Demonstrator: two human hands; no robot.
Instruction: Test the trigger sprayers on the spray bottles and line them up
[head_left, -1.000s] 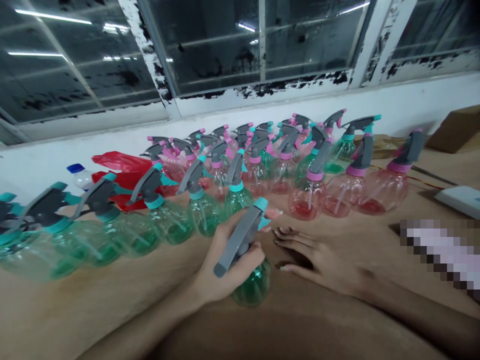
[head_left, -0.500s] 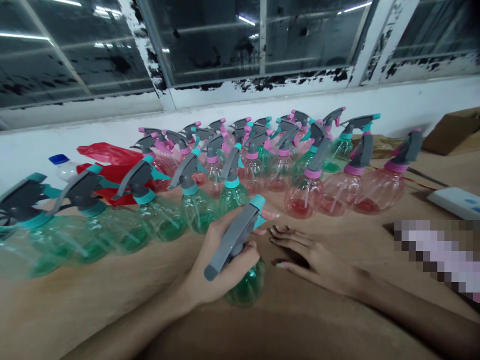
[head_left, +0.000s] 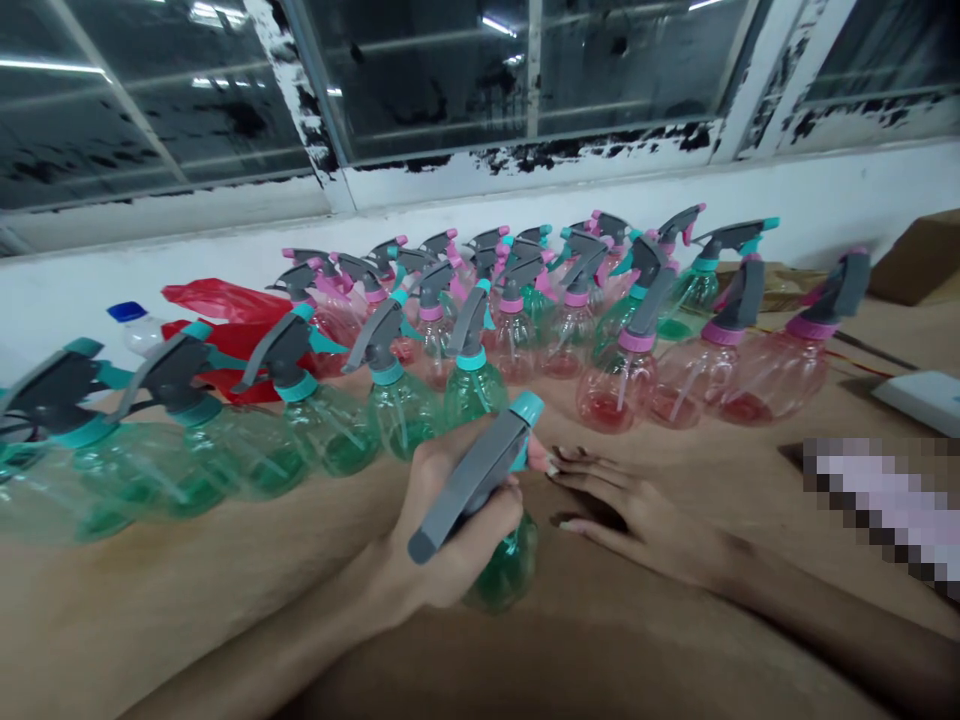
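Note:
A green spray bottle (head_left: 504,575) with a grey and teal trigger head stands at the near middle of the table. Wrapped around its neck and trigger is my left hand (head_left: 442,510), which covers most of the collar. My right hand (head_left: 634,505) lies on the tabletop just right of that bottle, palm down with the fingers stretched out and nothing in them. Beyond my hands, a row of green spray bottles (head_left: 337,430) runs off to the left. Pink spray bottles (head_left: 615,390) with pink collars stand to the right of that row.
More pink and green bottles crowd the back of the wooden table (head_left: 315,590), by the wall under the windows. A red plastic bag (head_left: 225,305) and a blue-capped bottle (head_left: 139,328) sit at back left. At right are a cardboard box (head_left: 919,260) and a white device (head_left: 922,400).
The whole view has shifted slightly. My left hand keeps its hold on the green spray bottle, and its fingertips now sit closer to those of my right hand.

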